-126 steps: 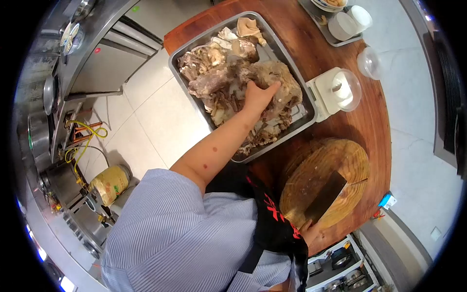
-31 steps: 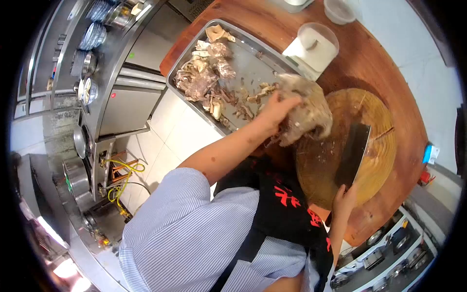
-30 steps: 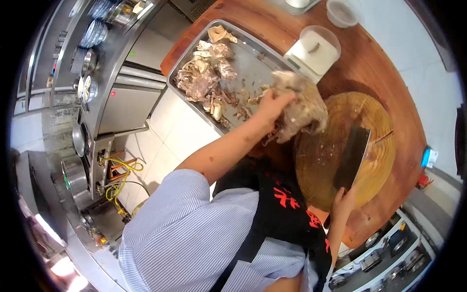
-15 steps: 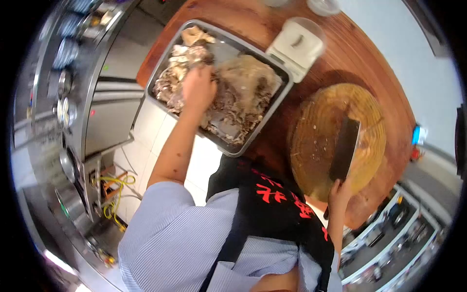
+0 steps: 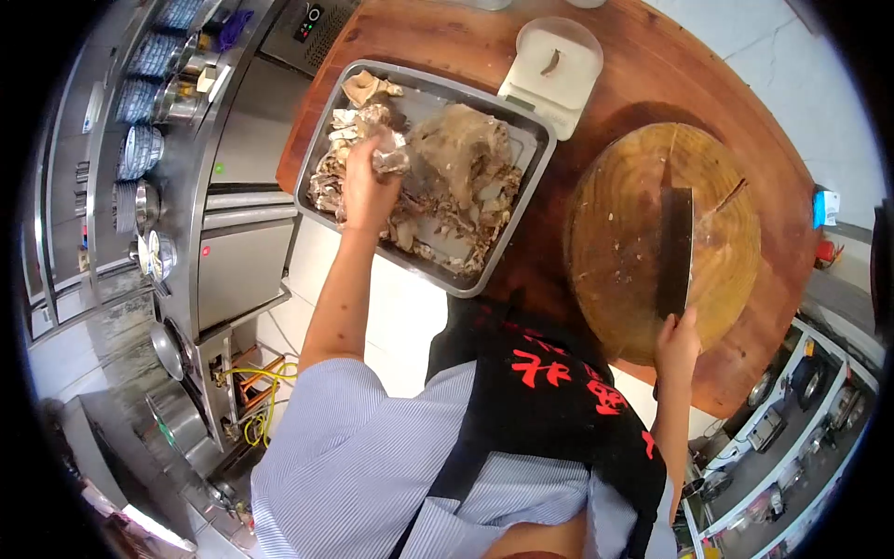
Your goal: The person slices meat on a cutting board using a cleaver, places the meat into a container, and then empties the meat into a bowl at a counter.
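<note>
My left hand [image 5: 370, 186] is over the left part of a grey metal tray [image 5: 466, 82], its fingers closed on a greyish piece of meat [image 5: 392, 159]. Under and around it lie heaps of cooked-looking meat pieces [image 5: 328, 177], and a large pale brown chunk [image 5: 458, 144] rests in the tray's right half. My right hand [image 5: 678, 343] grips the handle of a cleaver [image 5: 676, 252]. The dark, wide blade is over the round wooden chopping block [image 5: 605, 196], pointing away from me; whether it touches the wood I cannot tell.
A white kitchen scale [image 5: 568, 70] with a small dark strip on its pan stands beyond the tray. Everything sits on a brown wooden table [image 5: 643, 65]. Steel cabinets [image 5: 244, 252] and shelved bowls [image 5: 142, 149] are at left, a rack [image 5: 792, 438] at lower right.
My left hand has lifted slightly, with a piece of meat now visible in its fingers. My right hand still holds the cleaver over the block. The whole view has shifted a little.
</note>
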Demonstrator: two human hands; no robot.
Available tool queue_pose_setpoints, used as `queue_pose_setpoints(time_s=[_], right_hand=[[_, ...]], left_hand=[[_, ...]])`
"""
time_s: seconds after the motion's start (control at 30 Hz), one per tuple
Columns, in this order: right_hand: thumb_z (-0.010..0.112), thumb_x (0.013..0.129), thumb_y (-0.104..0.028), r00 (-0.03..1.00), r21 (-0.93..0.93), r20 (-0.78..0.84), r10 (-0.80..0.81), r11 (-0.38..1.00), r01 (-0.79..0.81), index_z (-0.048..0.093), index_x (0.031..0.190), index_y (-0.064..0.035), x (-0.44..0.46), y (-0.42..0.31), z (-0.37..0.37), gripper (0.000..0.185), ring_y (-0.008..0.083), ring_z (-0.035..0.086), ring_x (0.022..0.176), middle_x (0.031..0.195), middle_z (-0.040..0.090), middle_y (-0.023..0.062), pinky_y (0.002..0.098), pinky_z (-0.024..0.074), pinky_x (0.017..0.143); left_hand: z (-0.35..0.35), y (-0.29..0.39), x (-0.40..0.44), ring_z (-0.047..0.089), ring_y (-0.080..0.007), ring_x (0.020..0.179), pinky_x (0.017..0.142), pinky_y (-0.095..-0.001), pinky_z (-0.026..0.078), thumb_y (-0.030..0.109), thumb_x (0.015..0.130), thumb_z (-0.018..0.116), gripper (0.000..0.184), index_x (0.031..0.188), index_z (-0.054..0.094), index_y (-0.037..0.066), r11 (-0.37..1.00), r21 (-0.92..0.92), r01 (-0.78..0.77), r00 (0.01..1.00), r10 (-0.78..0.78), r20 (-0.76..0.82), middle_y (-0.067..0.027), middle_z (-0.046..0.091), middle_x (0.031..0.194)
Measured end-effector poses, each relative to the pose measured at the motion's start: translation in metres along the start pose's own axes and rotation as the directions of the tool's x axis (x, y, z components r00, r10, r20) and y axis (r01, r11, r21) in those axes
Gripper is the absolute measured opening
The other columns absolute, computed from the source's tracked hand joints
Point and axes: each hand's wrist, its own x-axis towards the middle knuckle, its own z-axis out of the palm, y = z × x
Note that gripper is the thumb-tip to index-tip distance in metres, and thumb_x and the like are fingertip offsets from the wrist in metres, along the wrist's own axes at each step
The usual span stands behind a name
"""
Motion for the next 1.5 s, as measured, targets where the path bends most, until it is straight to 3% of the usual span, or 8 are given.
queue_pose_setpoints(time_s=[0.2,0.23,0.37,0.47,0.6,0.77,1.3,1.5], right_hand=[[0.048,0.091,-0.015,0.998,0.012,0.05,0.048,0.999,-0.049,0.046,0.114,-0.005,0.004,-0.015,-0.016,0.026,0.0479,0.059,0.08,0.09,0.061,0.0286,0.0552,0.0456,0.068],[0.049,0.091,-0.015,0.991,0.011,0.085,0.102,0.995,-0.103,0.046,0.113,-0.0062,0.007,-0.018,-0.02,0.025,0.0474,0.059,0.082,0.091,0.061,0.0285,0.0551,0.046,0.069],[0.053,0.087,-0.012,0.999,0.099,0.004,-0.039,0.994,0.039,0.045,0.102,-0.0045,0.011,-0.008,-0.017,0.018,0.0458,0.059,0.081,0.085,0.06,0.027,0.0544,0.0465,0.07],[0.053,0.088,-0.01,0.998,0.162,-0.005,-0.061,0.985,0.061,0.046,0.105,-0.0024,0.015,0.002,-0.017,0.02,0.0461,0.058,0.08,0.082,0.06,0.0269,0.0526,0.0452,0.068],[0.053,0.087,-0.008,0.996,0.213,-0.026,-0.088,0.973,0.091,0.046,0.105,-0.0014,0.015,0.008,-0.017,0.021,0.0451,0.058,0.082,0.084,0.059,0.0265,0.0519,0.0449,0.07],[0.051,0.087,-0.009,0.994,0.225,0.0,-0.109,0.969,0.106,0.044,0.101,-0.0011,0.013,0.003,-0.023,0.017,0.0436,0.059,0.081,0.088,0.059,0.025,0.0507,0.0477,0.071],[0.053,0.086,-0.008,0.993,0.337,-0.027,-0.116,0.934,0.118,0.048,0.106,-0.0008,0.013,0.011,-0.025,0.022,0.0428,0.059,0.082,0.088,0.059,0.0241,0.0485,0.0477,0.071],[0.053,0.086,-0.006,0.998,0.428,0.027,-0.056,0.903,0.039,0.048,0.109,-0.0002,-0.005,0.013,-0.034,0.024,0.0431,0.059,0.085,0.091,0.06,0.0252,0.0485,0.047,0.073]], left_hand=[[0.009,0.112,-0.031,0.046,-0.0243,0.119,0.097,-0.0347,0.043,-0.005,0.068,0.07,0.079,0.136,0.03,0.005,0.905,-0.425,-0.002,0.999,-0.017,-0.041,-0.0151,0.042,0.129],[0.021,0.129,-0.037,0.048,-0.0245,0.118,0.097,-0.0354,0.044,-0.007,0.069,0.068,0.082,0.138,0.026,0.005,0.681,-0.726,0.097,0.995,-0.055,0.081,-0.0154,0.042,0.129],[0.051,0.206,-0.041,0.063,-0.0225,0.096,0.084,-0.0341,0.053,-0.008,0.083,0.062,0.069,0.138,0.026,0.01,0.224,-0.785,0.577,0.813,-0.061,0.58,-0.0146,0.053,0.118],[0.083,0.235,-0.049,0.061,-0.0229,0.101,0.087,-0.0342,0.052,-0.006,0.085,0.061,0.067,0.139,0.026,0.012,0.246,-0.72,0.649,0.733,0.054,0.679,-0.0123,0.053,0.12],[0.097,0.264,-0.053,0.051,-0.0348,0.112,0.097,-0.0405,0.043,-0.009,0.075,0.061,0.059,0.128,0.051,0.016,0.89,-0.386,-0.242,0.86,0.381,0.339,-0.0196,0.047,0.127],[0.105,0.28,-0.058,0.045,-0.0407,0.116,0.1,-0.0465,0.039,0.003,0.073,0.064,0.05,0.121,0.058,0.014,0.734,-0.326,-0.596,0.618,0.678,0.398,-0.0202,0.044,0.131],[0.133,0.255,-0.073,0.048,-0.0313,0.112,0.095,-0.0375,0.041,0.004,0.06,0.081,0.066,0.114,0.044,0.005,0.758,-0.623,-0.193,0.888,0.405,0.218,-0.0168,0.046,0.12],[0.124,0.254,-0.08,0.051,-0.0303,0.112,0.091,-0.0388,0.046,0.015,0.084,0.062,0.049,0.126,0.04,0.003,0.441,-0.782,0.44,0.843,0.096,0.529,-0.0172,0.047,0.126]])
